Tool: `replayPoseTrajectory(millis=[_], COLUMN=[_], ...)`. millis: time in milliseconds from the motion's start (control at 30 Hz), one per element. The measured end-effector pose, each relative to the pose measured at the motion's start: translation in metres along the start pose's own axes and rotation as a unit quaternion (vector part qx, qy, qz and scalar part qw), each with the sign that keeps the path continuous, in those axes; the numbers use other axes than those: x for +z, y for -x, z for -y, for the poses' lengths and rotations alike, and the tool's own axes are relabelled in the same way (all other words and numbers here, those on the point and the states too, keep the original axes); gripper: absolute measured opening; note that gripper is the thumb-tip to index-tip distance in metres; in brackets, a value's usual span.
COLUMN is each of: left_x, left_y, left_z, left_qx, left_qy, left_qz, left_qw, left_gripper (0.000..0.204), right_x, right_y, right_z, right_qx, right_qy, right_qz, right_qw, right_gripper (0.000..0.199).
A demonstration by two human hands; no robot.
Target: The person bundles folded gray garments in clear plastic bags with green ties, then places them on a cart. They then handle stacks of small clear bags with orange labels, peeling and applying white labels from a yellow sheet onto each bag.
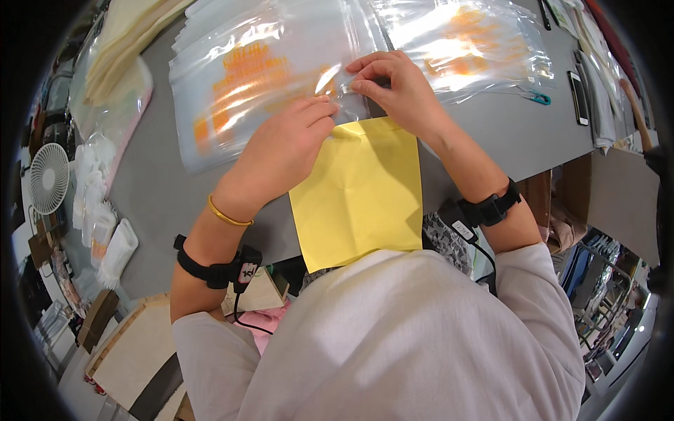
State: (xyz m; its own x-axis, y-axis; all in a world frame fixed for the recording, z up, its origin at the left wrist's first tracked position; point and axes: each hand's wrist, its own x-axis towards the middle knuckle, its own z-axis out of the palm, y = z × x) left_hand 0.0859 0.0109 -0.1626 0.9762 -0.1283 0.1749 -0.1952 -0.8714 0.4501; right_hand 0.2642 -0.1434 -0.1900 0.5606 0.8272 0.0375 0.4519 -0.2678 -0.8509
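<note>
A stack of clear plastic bags (189, 105) with orange print lies on the grey table in front of me. My left hand (298, 130) rests over its near right part, fingers curled on the edge of the top plastic bag. Across from it, my right hand (401, 95) pinches thumb and forefinger at that same edge; the other fingers are bent. Below both hands, a creased yellow sheet (361, 193) hangs from the table edge toward my lap. Its upper left side is partly covered by my left hand.
A second stack of printed clear bags (407, 28) lies at the far right, with teal-handled snips (539, 98) beside it. A phone (578, 98) is near the table's right edge. Cream fabric (126, 42) and rolled white pieces (118, 252) are on the left; a white fan (49, 179) stands beyond.
</note>
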Motion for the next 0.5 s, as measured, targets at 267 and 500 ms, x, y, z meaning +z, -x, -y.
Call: replayPoseTrajectory(millis=[267,500], left_x=[-0.002,-0.003], left_y=[0.002,-0.004], left_z=[0.003,0.002], left_qx=[0.013,0.017], left_qy=[0.024,-0.009], left_qz=[-0.015,-0.011], left_qw=[1.0,1.0], left_gripper=[0.009,0.016], right_x=[0.004,0.016], right_y=[-0.005,-0.006], right_z=[-0.002,0.002], right_qx=[0.03,-0.002], right_qy=[0.013,0.109], right_qz=[-0.028,-0.06], right_qw=[0.999,0.992], right_gripper=[0.018,0.014])
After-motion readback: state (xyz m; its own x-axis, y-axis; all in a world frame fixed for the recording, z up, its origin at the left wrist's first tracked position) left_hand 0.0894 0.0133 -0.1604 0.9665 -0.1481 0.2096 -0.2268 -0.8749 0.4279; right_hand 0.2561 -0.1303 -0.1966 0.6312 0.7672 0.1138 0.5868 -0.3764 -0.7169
